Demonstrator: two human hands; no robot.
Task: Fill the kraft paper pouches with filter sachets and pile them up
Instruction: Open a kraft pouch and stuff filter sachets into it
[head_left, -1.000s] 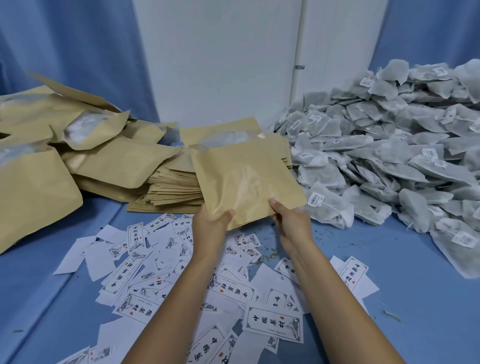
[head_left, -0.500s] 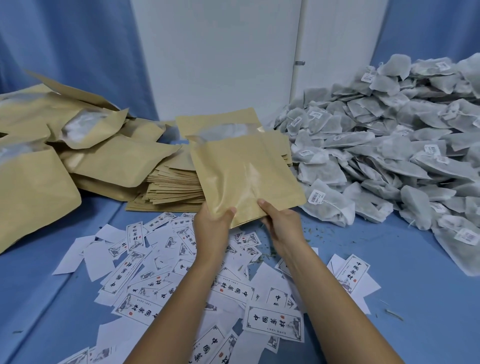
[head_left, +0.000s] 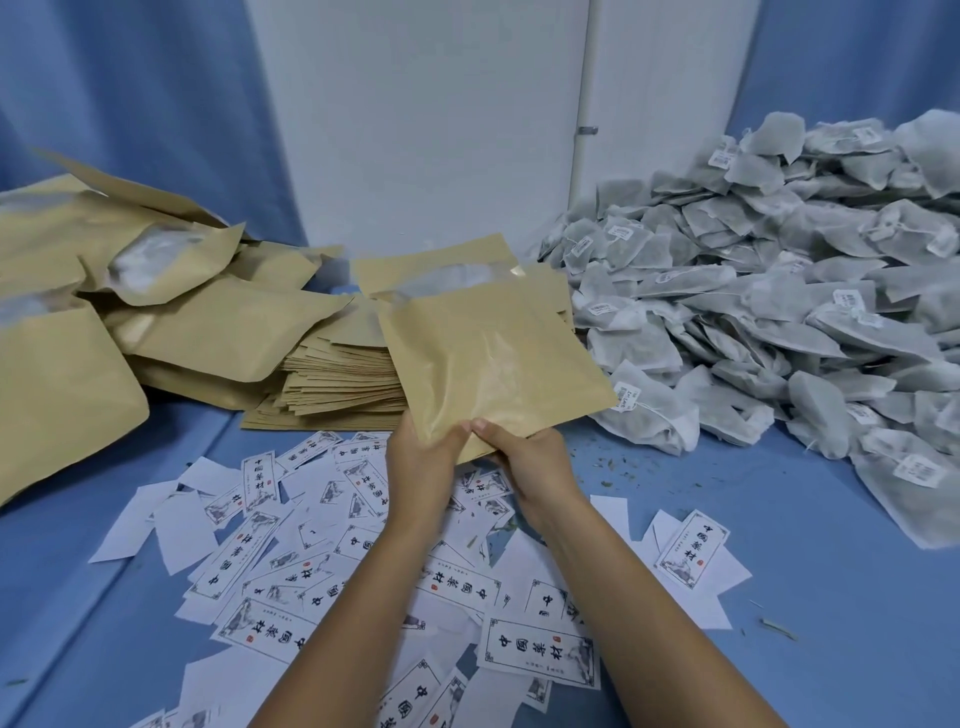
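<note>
Surface: a blue cloth (head_left: 779, 519) covers the table, with a white wall panel (head_left: 415, 130) far behind.
Fingers: the thumbs lie on top of the paper and the other fingers are curled under it.
Left hand (head_left: 421, 467): pinches the near corner of the kraft paper pouch (head_left: 493, 364).
Right hand (head_left: 530, 462): pinches the same near corner, just beside the left hand.
Pouch in hand: held above the table, its mouth pointing far; it looks flat, so probably not yet filled.
Empty stack (head_left: 337, 379): flat pouches, just left of the held one.
Filter sachets (head_left: 779, 312): a large heap at right.
Filled pile (head_left: 182, 322): puffed pouches at far left.
Printed labels (head_left: 363, 545): scattered near, under the arms.
Progress: I judge some pouches are done, but many remain.
</note>
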